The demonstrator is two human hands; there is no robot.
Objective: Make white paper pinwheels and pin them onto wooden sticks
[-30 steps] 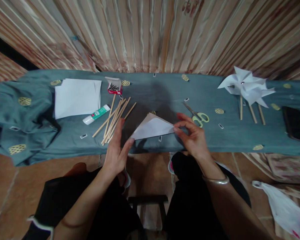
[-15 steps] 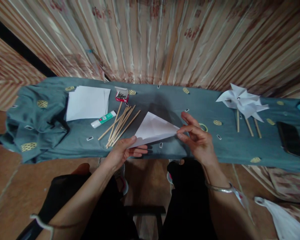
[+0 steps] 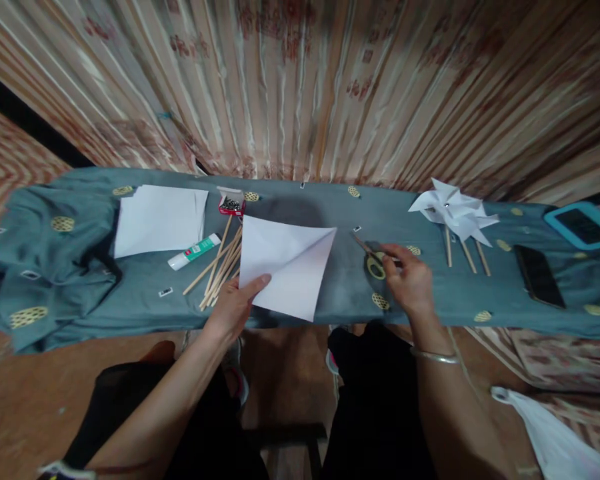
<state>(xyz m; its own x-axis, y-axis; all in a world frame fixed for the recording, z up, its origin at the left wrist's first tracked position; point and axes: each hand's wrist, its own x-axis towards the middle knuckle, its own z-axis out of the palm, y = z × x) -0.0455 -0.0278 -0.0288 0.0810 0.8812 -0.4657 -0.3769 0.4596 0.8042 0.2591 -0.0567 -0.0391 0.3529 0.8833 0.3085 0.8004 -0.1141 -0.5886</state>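
My left hand [image 3: 237, 303] grips a square sheet of white paper [image 3: 287, 267] by its lower left part, thumb on top and fingers hidden beneath. A diagonal crease runs across the sheet, which is spread open above the cloth. Over to the right, my right hand [image 3: 407, 277] is closed on a pair of scissors [image 3: 375, 263] with yellowish handles, and their blades point up and to the left, away from the paper. Partly under the sheet's left edge lie several thin wooden sticks [image 3: 223, 267].
A patterned green cloth [image 3: 325, 200] covers the narrow table. To the left are a paper stack [image 3: 163, 220], a glue tube [image 3: 194, 252] and a red box of small metal pins [image 3: 231, 202]. White paper pinwheels [image 3: 453, 210] on sticks, a black phone [image 3: 539, 275] and a blue-framed device [image 3: 583, 225] lie right.
The paper was a folded triangle held by both hands; now it is unfolded into a square in my left hand. My right hand let go of it and took hold of the scissors.
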